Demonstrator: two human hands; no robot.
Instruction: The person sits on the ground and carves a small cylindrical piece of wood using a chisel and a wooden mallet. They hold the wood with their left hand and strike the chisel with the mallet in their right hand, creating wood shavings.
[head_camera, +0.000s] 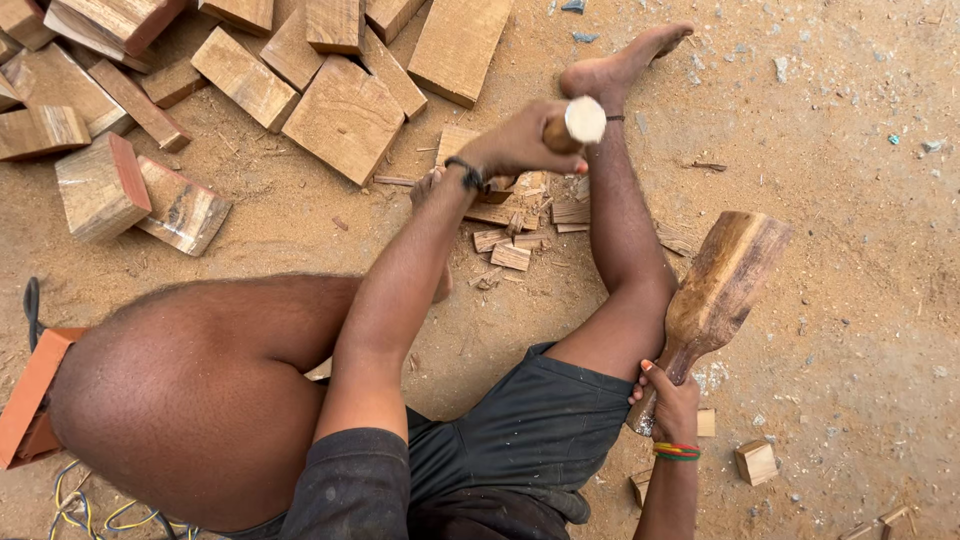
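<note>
My left hand (522, 143) is closed around the round wooden handle of a chisel (578, 122), held upright over a wooden piece (480, 205) on the sandy ground, with several chips (512, 255) around it. My right hand (670, 402) grips the handle of a heavy wooden mallet (718, 295), whose head points up and away beside my right leg. My right foot (622, 62) stretches out beyond the workpiece. The chisel's blade is hidden behind my left hand.
A pile of rough-cut wooden blocks (345, 115) lies at the upper left. An orange box (30, 400) and coloured wires (75, 510) sit at the lower left. Small wood offcuts (755, 462) lie near my right hand. Sandy ground (850, 250) spreads to the right.
</note>
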